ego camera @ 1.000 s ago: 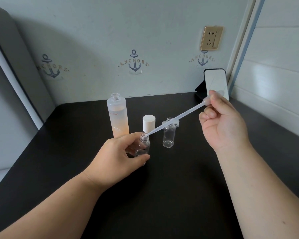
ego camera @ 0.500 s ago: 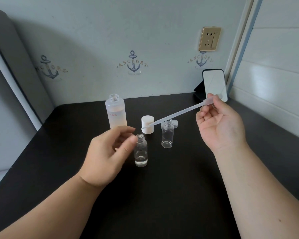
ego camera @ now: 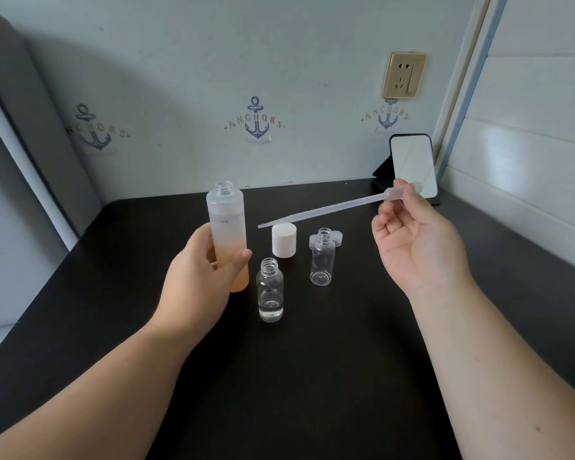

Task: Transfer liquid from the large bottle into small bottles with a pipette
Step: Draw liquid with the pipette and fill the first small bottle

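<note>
My left hand [ego camera: 196,280] grips the large frosted bottle [ego camera: 228,227], which is uncapped, upright and orange-tinted in its lower half. My right hand [ego camera: 415,247] pinches the bulb of a clear plastic pipette [ego camera: 326,209]; its tip points left and hovers above the white cap, short of the large bottle's mouth. A small clear bottle [ego camera: 270,290] with a little liquid at the bottom stands open just right of my left hand. A second small bottle [ego camera: 322,258] stands open and looks empty.
The white cap [ego camera: 284,240] of the large bottle stands between the bottles. Small clear caps [ego camera: 336,237] lie behind the second small bottle. A phone [ego camera: 412,166] leans on a stand at the back right corner. Everything sits on a black table [ego camera: 312,376] against the wall.
My left hand let go of the small bottle with liquid and moved back left to grip the large bottle. The pipette tip came out of the small bottle and rose.
</note>
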A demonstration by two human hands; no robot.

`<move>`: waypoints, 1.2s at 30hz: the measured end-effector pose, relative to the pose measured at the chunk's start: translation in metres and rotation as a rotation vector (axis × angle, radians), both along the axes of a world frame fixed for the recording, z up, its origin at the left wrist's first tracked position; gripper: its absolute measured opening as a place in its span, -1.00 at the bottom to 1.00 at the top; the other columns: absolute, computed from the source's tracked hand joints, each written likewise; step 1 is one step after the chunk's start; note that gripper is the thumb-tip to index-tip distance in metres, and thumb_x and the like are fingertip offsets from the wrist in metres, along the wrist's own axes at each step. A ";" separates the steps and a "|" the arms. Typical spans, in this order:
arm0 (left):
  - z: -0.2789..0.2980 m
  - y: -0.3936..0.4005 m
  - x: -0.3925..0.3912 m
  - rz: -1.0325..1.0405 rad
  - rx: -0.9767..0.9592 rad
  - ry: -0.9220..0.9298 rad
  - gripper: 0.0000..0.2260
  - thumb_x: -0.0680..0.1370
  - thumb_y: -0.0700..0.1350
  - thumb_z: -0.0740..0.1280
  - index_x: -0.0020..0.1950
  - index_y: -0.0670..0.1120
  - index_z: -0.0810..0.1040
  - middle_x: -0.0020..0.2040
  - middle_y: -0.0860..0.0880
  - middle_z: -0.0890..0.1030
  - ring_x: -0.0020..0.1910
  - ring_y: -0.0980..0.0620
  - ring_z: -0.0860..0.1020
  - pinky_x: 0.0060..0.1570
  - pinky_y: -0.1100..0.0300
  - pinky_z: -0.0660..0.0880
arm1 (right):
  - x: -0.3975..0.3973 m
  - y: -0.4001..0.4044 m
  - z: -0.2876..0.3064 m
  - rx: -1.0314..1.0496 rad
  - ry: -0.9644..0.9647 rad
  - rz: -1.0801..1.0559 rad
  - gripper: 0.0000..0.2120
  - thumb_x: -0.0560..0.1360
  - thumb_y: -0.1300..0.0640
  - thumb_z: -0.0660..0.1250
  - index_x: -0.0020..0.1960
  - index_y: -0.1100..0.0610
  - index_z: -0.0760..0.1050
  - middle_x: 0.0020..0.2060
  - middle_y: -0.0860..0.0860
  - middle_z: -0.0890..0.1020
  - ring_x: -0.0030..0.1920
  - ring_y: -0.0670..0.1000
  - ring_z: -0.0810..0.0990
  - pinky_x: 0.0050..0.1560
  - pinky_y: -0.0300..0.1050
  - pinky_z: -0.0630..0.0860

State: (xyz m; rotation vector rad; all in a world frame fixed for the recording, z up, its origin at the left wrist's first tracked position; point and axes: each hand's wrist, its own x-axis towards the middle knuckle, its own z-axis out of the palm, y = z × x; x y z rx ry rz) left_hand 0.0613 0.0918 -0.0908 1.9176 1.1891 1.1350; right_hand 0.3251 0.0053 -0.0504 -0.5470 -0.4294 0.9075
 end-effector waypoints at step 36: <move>-0.001 -0.009 0.002 0.047 0.336 0.274 -0.47 0.49 -0.15 0.50 0.45 0.03 0.52 0.23 0.03 0.59 0.22 -0.04 0.49 0.20 0.03 0.44 | -0.005 -0.002 0.002 0.062 -0.235 -0.016 -0.86 0.43 0.27 0.41 -0.22 0.08 0.69 -0.24 0.03 0.68 -0.20 -0.07 0.65 -0.19 -0.29 0.50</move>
